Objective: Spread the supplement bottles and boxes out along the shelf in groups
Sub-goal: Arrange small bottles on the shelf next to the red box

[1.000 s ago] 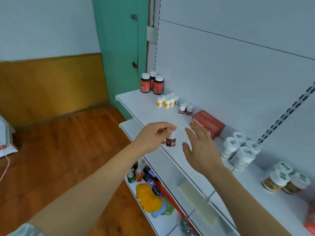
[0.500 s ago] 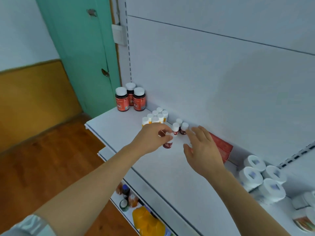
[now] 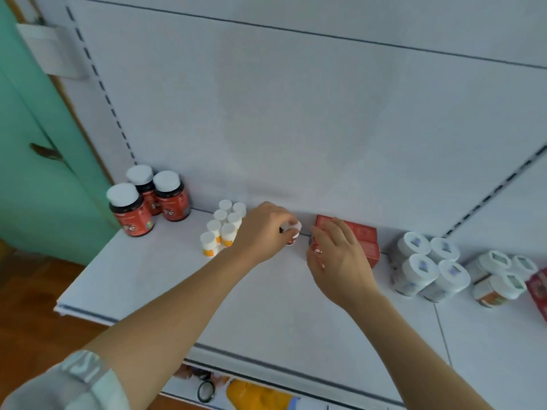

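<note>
There, at the back of the white shelf [image 3: 266, 306], the left hand [image 3: 263, 232] gripped a small white-capped bottle [image 3: 291, 232] with a dark red label, its fingers curled over the cap, so that most of the bottle was hidden. The bottle sat low against the shelf, near the back panel, between the cluster of small orange-labelled bottles [image 3: 222, 229] on its left and the red box [image 3: 355, 236] on its right; whether it touched the shelf could not be told.

The right hand [image 3: 337, 258] lay over the near left end of the red box, its fingers bent loosely and touching the box's top and corner without closing round it. The box lay flat along the back panel.

Further left stood three larger dark bottles with red labels [image 3: 148, 202] and white caps, close together at the shelf's end by the green door [image 3: 35, 143]. To the right of the box stood four white jars [image 3: 426, 266] in a tight group, and beyond them more white-lidded jars [image 3: 500, 276], next to a red item cut off by the picture's edge. A pale sleeve [image 3: 74, 383] showed on the left arm.
</note>
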Demonstrator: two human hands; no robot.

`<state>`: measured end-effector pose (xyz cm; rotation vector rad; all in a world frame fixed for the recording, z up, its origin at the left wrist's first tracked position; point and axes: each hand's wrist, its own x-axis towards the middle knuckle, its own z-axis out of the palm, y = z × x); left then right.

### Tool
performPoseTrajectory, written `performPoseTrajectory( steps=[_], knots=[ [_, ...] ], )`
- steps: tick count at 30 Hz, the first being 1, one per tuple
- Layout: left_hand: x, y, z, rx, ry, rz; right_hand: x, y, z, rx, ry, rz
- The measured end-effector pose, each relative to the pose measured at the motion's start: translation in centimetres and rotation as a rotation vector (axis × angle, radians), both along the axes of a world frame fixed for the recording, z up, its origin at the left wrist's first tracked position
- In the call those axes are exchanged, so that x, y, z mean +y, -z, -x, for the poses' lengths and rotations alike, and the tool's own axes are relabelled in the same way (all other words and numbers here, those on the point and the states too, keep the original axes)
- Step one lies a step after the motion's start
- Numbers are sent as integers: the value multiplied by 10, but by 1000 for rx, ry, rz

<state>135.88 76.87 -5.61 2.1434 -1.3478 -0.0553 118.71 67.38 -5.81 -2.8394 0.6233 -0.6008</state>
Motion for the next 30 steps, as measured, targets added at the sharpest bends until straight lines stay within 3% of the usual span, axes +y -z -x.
performPoseTrajectory(
  steps=[19,30],
  knots=[
    [-6,49,-16,-318,48,136,-11,4,1,-47,66,-11],
    [-6,40,-14,-181,56,28,-10,-6,18,45,131,31]
  ],
)
